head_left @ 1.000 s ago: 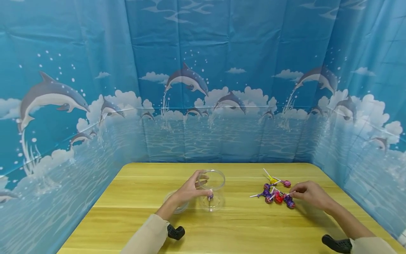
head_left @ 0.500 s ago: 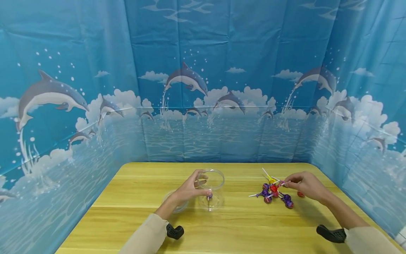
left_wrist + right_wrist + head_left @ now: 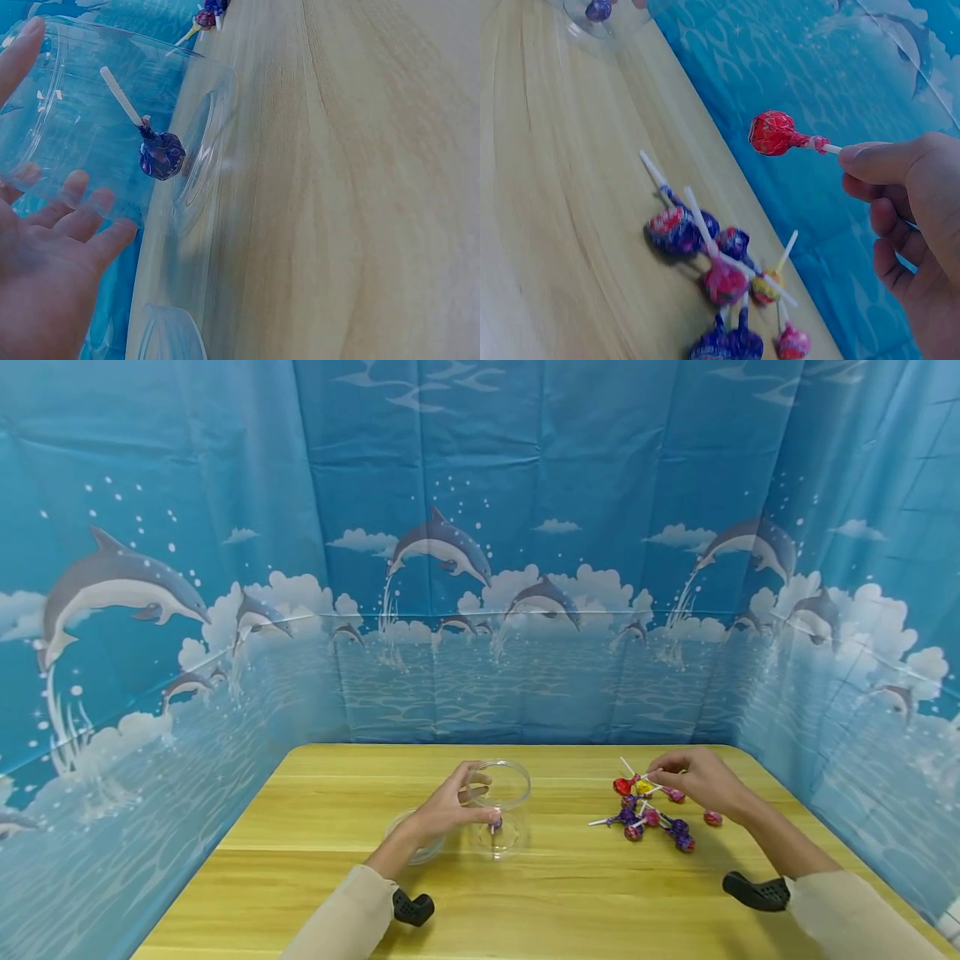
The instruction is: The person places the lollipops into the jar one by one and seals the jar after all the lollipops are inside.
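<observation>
My left hand (image 3: pixel 441 814) grips a clear plastic jar (image 3: pixel 82 79) with its fingers and thumb spread round the side. One purple-wrapped lollipop (image 3: pixel 161 156) sits inside the jar near its base, stick leaning toward the mouth. Between right thumb and forefinger, my right hand (image 3: pixel 703 779) pinches the white stick of a red-wrapped lollipop (image 3: pixel 771 133), held above the table. Below it lies a loose pile with several purple lollipops (image 3: pixel 678 833), a yellow lollipop (image 3: pixel 767 287) and pink lollipops (image 3: pixel 726 282).
A clear round lid (image 3: pixel 426 855) lies on the wooden table (image 3: pixel 570 902) beside the jar, partly hidden by the left forearm. One red-pink lollipop (image 3: pixel 712 818) lies apart at the right of the pile. A dolphin-printed blue curtain (image 3: pixel 480 693) stands behind the table.
My right hand has lifted the red lollipop out of the pile and carried it left and toward the far side. The left hand and the jar have stayed in place.
</observation>
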{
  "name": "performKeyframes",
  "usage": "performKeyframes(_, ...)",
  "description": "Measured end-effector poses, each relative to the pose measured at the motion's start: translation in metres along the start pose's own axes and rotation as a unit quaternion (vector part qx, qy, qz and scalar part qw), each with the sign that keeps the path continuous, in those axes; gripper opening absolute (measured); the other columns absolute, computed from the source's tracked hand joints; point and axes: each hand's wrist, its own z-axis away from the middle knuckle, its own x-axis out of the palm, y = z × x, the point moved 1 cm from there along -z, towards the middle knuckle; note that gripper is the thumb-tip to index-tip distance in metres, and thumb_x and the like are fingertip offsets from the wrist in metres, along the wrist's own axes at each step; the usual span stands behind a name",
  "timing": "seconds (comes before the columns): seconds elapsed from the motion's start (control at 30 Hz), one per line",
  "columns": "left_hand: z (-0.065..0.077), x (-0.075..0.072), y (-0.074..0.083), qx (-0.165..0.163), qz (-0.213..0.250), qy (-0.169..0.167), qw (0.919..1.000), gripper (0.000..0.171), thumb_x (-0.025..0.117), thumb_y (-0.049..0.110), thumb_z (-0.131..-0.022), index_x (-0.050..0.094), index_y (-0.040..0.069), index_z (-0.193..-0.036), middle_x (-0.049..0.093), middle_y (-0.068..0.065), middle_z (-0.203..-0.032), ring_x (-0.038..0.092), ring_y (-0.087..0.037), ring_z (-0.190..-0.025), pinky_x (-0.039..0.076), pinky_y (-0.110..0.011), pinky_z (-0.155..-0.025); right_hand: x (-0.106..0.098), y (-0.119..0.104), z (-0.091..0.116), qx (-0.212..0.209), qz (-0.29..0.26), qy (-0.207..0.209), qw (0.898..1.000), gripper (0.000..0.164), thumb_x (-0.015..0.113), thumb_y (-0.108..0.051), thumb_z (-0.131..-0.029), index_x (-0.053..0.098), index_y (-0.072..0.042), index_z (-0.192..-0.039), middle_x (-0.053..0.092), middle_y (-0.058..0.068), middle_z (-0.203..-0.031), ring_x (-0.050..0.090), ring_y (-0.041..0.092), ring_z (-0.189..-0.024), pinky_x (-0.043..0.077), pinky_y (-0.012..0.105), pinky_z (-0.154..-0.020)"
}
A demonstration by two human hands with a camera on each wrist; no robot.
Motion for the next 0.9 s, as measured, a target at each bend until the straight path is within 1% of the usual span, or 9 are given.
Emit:
performKeyframes(0.1, 0.000, -0.001, -0.001, 0.000, -0.001, -0.002, 1.0000, 0.078, 0.078, 0.030, -0.095, 0.032, 0.022, -0.158, 0.044, -0.010, -0.151, 0.038, -0.036, -0.146, 0.042, -0.052, -0.110, 0.002, -0.005, -0.005, -0.016, -0.003, 0.002, 1.000, 0.019, 0.070, -0.024, -0.102, 0.079, -0.009, -0.108, 0.073, 0.002, -0.097, 0.066, 0.017, -0.081, 0.053, 0.035, -0.064)
performKeyframes(0.2, -0.001, -0.001, -0.002, 0.000, -0.002, -0.004, 1.0000, 0.079, 0.079, 0.031, -0.095, 0.032, 0.022, -0.158, 0.044, -0.010, -0.151, 0.038, -0.036, -0.147, 0.043, -0.052, -0.110, 0.004, -0.011, -0.010, -0.026, -0.008, -0.002, 1.000, 0.018, 0.069, -0.023, -0.102, 0.079, -0.009, -0.108, 0.074, 0.003, -0.097, 0.066, 0.016, -0.080, 0.053, 0.035, -0.064)
performKeyframes(0.4, -0.002, 0.000, -0.002, 0.005, -0.004, -0.005, 1.0000, 0.079, 0.079, 0.031, -0.095, 0.032, 0.021, -0.158, 0.043, -0.013, -0.153, 0.038, -0.036, -0.146, 0.041, -0.052, -0.111, 0.008, -0.030, -0.021, -0.040, -0.015, -0.009, 0.999, 0.018, 0.069, -0.022, -0.102, 0.079, -0.009, -0.108, 0.073, 0.005, -0.100, 0.066, 0.019, -0.084, 0.055, 0.040, -0.069)
performKeyframes(0.63, 0.001, 0.000, -0.001, 0.001, -0.001, -0.005, 1.0000, 0.078, 0.078, 0.031, -0.095, 0.032, 0.021, -0.158, 0.041, -0.016, -0.153, 0.038, -0.036, -0.146, 0.041, -0.052, -0.111, 0.016, -0.044, -0.034, -0.054, -0.003, -0.015, 0.998, 0.015, 0.069, -0.020, -0.102, 0.079, -0.010, -0.107, 0.072, 0.002, -0.098, 0.065, 0.022, -0.085, 0.053, 0.039, -0.069)
performKeyframes(0.77, 0.001, 0.000, 0.000, 0.005, -0.006, -0.007, 0.9999, 0.080, 0.078, 0.032, -0.095, 0.031, 0.019, -0.158, 0.041, -0.016, -0.153, 0.038, -0.036, -0.146, 0.040, -0.052, -0.112, 0.020, -0.057, -0.045, -0.066, -0.019, -0.023, 0.997, 0.015, 0.068, -0.018, -0.102, 0.079, -0.008, -0.106, 0.072, 0.002, -0.098, 0.065, 0.022, -0.085, 0.053, 0.040, -0.071)
performKeyframes(0.9, 0.002, 0.000, 0.002, 0.005, -0.007, -0.006, 0.9999, 0.079, 0.078, 0.031, -0.096, 0.031, 0.020, -0.158, 0.042, -0.015, -0.153, 0.038, -0.037, -0.146, 0.041, -0.052, -0.111, 0.025, -0.072, -0.056, -0.074, -0.041, -0.031, 0.996, 0.014, 0.068, -0.016, -0.102, 0.079, -0.008, -0.105, 0.073, 0.002, -0.097, 0.066, 0.020, -0.083, 0.054, 0.040, -0.071)
